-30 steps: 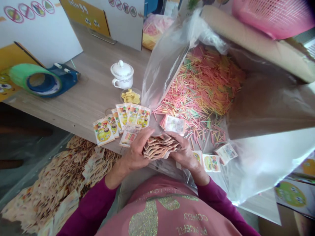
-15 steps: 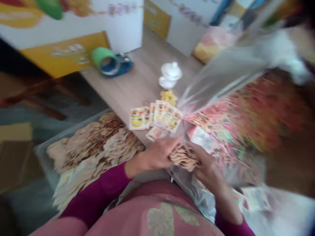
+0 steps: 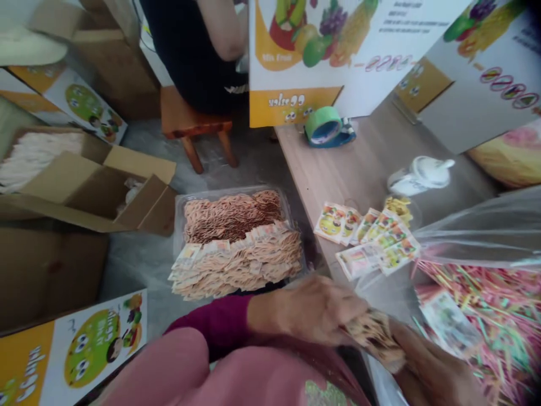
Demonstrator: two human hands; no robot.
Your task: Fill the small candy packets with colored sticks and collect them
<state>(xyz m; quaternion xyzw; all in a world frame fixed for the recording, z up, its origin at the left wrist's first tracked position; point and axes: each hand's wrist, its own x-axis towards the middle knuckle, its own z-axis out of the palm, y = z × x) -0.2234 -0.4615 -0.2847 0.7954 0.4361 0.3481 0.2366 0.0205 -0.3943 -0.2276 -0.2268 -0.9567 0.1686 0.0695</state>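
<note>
My left hand (image 3: 316, 310) and my right hand (image 3: 435, 361) are closed on opposite ends of a stack of thin, tan, wavy-edged pieces (image 3: 374, 338), low in front of my body. To the left, a clear plastic bin (image 3: 180, 211) holds rows of similar wavy pieces; paper labels stand along the nearer row (image 3: 245, 262). Small printed fruit packets (image 3: 332, 221) lie fanned on the table (image 3: 302, 163), just beyond my hands. By my right hand, a clear plastic bag (image 3: 486, 231) contains many thin pink and green sticks (image 3: 507, 316) and a printed packet (image 3: 450, 324).
A green tape roll (image 3: 323, 124) on a blue dispenser, a white lidded container (image 3: 426, 173) and yellow bands (image 3: 398, 208) are on the table. Fruit-printed cartons (image 3: 313, 73) stand behind. Another person (image 3: 190, 51) sits on a wooden stool (image 3: 194, 121). Open cardboard boxes (image 3: 101, 186) are at left.
My view has swung left, bringing the whole bin, the boxes and the seated person into sight. Both hands still hold the stack, which is now tilted and partly blurred.
</note>
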